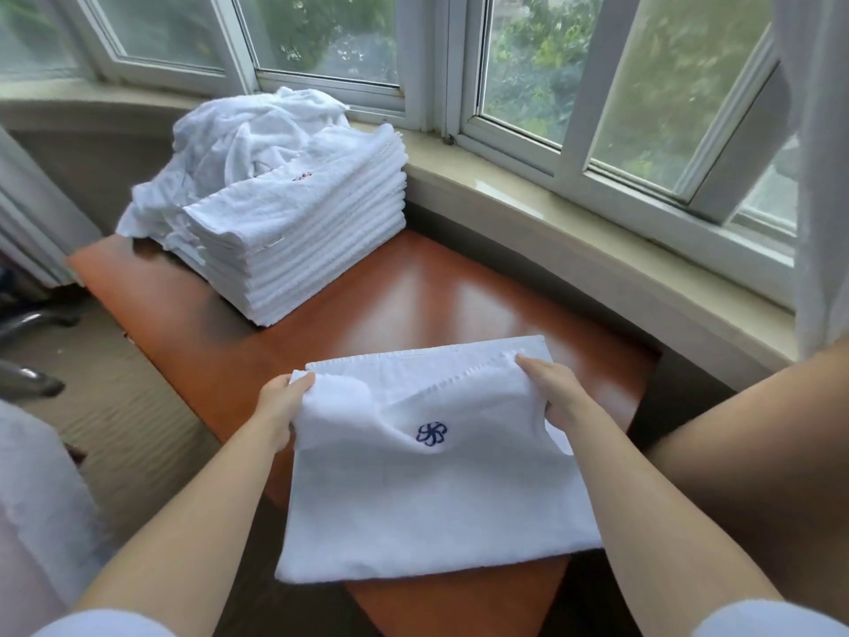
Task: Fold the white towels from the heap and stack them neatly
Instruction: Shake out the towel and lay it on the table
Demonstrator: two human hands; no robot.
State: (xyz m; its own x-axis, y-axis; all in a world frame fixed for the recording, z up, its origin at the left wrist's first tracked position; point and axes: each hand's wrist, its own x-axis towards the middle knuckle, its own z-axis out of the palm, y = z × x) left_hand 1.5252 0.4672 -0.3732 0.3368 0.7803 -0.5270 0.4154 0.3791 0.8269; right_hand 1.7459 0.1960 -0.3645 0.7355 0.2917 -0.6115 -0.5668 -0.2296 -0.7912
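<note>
No words or numbers can be read on anything.

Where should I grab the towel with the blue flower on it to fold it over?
Probably by its two far corners, one in each hand, coming from the near side as the left hand and right hand do now. The towel lies flat on the table, and held at both corners, its edge stays straight.

Both hands — left hand [281, 409], right hand [553, 390] — grip a white towel [427, 489] over the table [413, 291].
</note>
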